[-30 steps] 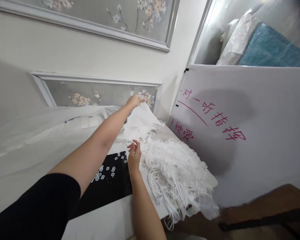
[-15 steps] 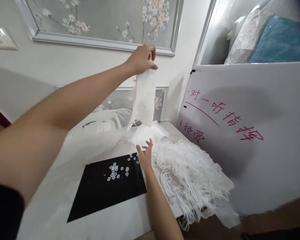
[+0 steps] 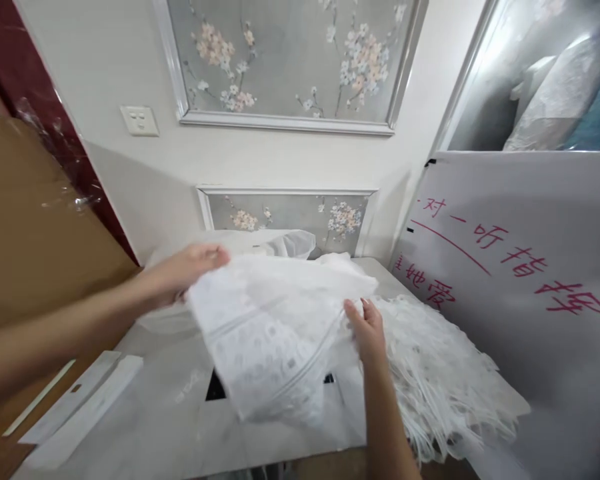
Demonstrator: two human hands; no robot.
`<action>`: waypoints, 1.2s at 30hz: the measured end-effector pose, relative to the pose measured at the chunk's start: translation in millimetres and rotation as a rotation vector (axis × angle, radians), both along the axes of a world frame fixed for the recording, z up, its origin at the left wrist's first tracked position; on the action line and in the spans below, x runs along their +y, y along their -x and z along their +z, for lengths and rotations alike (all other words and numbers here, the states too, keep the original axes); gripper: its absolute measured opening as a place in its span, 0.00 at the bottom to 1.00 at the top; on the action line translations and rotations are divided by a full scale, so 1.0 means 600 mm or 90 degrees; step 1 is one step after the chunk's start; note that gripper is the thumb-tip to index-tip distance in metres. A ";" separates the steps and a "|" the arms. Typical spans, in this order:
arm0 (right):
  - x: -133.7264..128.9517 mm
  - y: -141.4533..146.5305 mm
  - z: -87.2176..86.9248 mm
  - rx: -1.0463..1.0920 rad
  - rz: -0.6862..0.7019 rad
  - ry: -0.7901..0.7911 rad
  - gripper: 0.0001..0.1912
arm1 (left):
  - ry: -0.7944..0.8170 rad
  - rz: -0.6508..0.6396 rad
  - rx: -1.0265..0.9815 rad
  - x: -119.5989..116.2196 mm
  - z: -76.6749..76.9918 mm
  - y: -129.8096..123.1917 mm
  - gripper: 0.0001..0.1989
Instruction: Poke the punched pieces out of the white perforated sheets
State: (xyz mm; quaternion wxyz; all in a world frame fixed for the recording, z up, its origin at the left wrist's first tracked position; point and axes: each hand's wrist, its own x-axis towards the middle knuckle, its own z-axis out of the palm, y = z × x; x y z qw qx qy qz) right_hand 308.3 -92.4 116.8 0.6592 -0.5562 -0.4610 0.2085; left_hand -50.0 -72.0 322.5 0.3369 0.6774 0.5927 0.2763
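A white cloth (image 3: 275, 340) is hanging between both hands over the table (image 3: 165, 427), blurring a little and showing small squarish marks and a slanting line. The left hand (image 3: 200, 265) is pinching its upper left corner, and the right hand (image 3: 369, 330) is pinching its right edge between thumb and fingers. Below it, parts of a black sheet (image 3: 216, 389) are peeking out on the table. Just right of the right hand, a heap of white strings (image 3: 435, 373) is spreading toward the table's edge. Farther left, pale strips (image 3: 87, 407) are lying near brown cardboard (image 3: 40, 227). A whiteboard (image 3: 510, 353) with red writing is standing at the right, and flowered panels (image 3: 290, 60) are lining the wall behind.
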 end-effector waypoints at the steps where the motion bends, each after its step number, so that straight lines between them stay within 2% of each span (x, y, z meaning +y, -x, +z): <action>1: 0.000 -0.008 0.005 -0.061 0.094 0.035 0.26 | 0.069 0.033 -0.030 -0.019 -0.061 0.036 0.28; 3: 0.013 -0.010 0.003 -0.200 0.212 0.095 0.24 | 0.167 0.086 -0.075 -0.062 -0.190 0.095 0.31; 5: 0.037 0.006 -0.016 -0.320 0.208 0.181 0.26 | 0.247 0.073 -0.069 -0.106 -0.312 0.132 0.32; 6: 0.049 0.018 -0.030 -0.387 0.193 0.230 0.30 | 0.271 0.053 -0.038 -0.126 -0.364 0.143 0.31; 7: 0.059 0.032 -0.045 -0.459 0.203 0.259 0.32 | 0.277 0.026 0.005 -0.143 -0.405 0.151 0.29; 8: 0.066 0.044 -0.059 -0.511 0.205 0.272 0.34 | 0.276 -0.012 0.069 -0.156 -0.436 0.154 0.26; 9: 0.068 0.054 -0.072 -0.541 0.199 0.267 0.34 | 0.229 -0.051 0.149 -0.164 -0.456 0.156 0.22; 11: 0.059 0.063 -0.089 -0.546 0.171 0.228 0.32 | 0.141 -0.097 0.309 -0.163 -0.466 0.153 0.17; 13: 0.033 0.059 -0.096 -0.478 0.133 0.191 0.32 | 0.092 -0.096 0.417 -0.145 -0.449 0.145 0.18; 15: -0.008 0.049 -0.100 -0.343 0.117 0.207 0.35 | 0.049 -0.097 0.422 -0.120 -0.425 0.133 0.22; 16: -0.034 0.045 -0.103 -0.252 0.121 0.238 0.37 | 0.018 -0.123 0.400 -0.110 -0.417 0.127 0.22; 18: -0.092 0.044 -0.112 -0.060 0.148 0.302 0.39 | -0.042 -0.266 0.340 -0.097 -0.415 0.117 0.32; 21: -0.179 0.064 -0.133 0.111 0.144 0.309 0.38 | -0.052 -0.487 0.304 -0.102 -0.444 0.114 0.56; 22: -0.201 0.074 -0.141 0.143 0.146 0.305 0.36 | -0.045 -0.524 0.314 -0.108 -0.458 0.116 0.61; 24: -0.227 0.093 -0.152 0.185 0.137 0.308 0.36 | -0.048 -0.545 0.341 -0.123 -0.482 0.119 0.65; 27: -0.223 0.108 -0.156 0.192 0.140 0.344 0.38 | -0.082 -0.543 0.355 -0.142 -0.496 0.121 0.60; 30: -0.189 0.102 -0.151 0.089 0.179 0.377 0.37 | -0.110 -0.553 0.327 -0.154 -0.494 0.121 0.43; 33: -0.158 0.072 -0.144 -0.073 0.143 0.351 0.31 | -0.130 -0.520 0.279 -0.167 -0.501 0.118 0.26; 36: -0.137 0.021 -0.139 -0.166 0.108 0.370 0.36 | -0.171 -0.447 0.238 -0.188 -0.524 0.109 0.24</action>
